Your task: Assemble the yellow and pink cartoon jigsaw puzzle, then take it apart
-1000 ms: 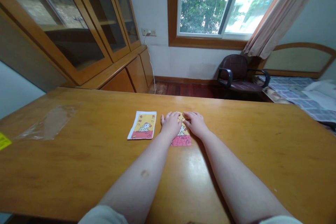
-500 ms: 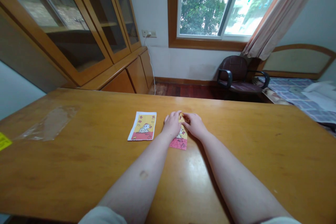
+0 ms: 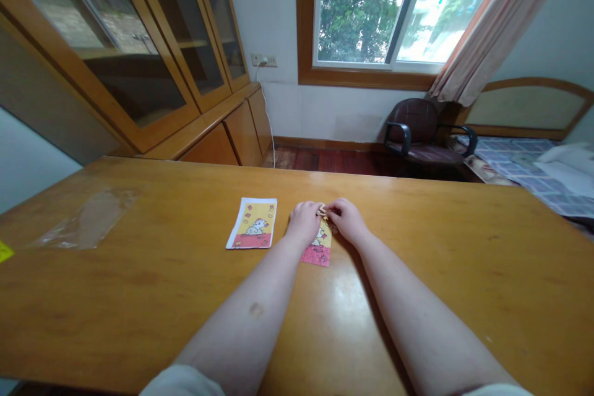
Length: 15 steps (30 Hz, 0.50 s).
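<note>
- Jigsaw puzzle, rectangular, yellow and pink, printed with a white cartoon animal: located on the brown wooden table, partly beneath the left hand.
- Completed portion: the visible pink near band and adjoining yellow section lie flat and joined.
- Outstanding: the far end is not flat; small pale-edged pieces stand raised there. The covered left part cannot be assessed.
- Right hand: thumb and fingers drawn together, apparently pinching the pale-edged pieces.
- Left hand: palm down over the puzzle, fingers curled; whether it grips cannot be told.
- White-bordered printed picture card: flat, left of the puzzle, untouched.
</note>
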### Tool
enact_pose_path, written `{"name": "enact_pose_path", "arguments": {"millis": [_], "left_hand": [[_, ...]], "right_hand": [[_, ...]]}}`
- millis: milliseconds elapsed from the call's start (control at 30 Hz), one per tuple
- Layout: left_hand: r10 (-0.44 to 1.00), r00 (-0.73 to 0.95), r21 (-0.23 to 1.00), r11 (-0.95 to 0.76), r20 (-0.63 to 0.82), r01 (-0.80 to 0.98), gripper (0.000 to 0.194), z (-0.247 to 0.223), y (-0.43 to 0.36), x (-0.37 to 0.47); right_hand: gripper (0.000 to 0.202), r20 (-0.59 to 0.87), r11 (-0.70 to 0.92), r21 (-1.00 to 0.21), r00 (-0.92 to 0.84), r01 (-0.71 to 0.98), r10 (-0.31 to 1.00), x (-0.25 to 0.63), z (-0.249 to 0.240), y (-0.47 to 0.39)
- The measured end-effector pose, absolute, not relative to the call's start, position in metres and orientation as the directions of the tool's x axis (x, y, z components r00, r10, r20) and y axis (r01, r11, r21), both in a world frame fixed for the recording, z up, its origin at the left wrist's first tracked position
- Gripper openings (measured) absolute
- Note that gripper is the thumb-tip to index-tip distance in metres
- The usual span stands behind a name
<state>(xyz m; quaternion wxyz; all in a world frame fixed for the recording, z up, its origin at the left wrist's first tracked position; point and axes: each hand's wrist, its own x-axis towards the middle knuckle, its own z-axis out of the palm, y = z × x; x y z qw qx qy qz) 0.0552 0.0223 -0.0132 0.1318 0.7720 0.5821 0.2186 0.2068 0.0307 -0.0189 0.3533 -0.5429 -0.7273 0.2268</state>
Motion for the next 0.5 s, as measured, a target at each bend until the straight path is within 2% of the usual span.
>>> {"name": "enact_pose_path", "arguments": {"millis": [133,300,500], "left_hand": [[0.97,0.193,0.423,-0.238,0.147,0.874,0.03,-0.0089,0.0196,0.056],[0.967,0.208,0.531,-0.255,0.148,0.808,0.037,-0.0103,0.0216,0.0562],[0.96,0.161,0.681,-0.276,0.228,0.678,0.027,-0.0092,0.0247,0.0555]], "right_hand": [[0.018,0.248,0.289,-0.664,-0.162,0.689,0.955,0.2074,-0.0171,0.0294],[0.019,0.228,0.337,-0.569,-0.25,0.75,0.941,0.2074,-0.0159,0.0283],[0.017,0.159,0.212,-0.75,-0.14,0.626,0.977,0.207,-0.0161,0.0288]]}}
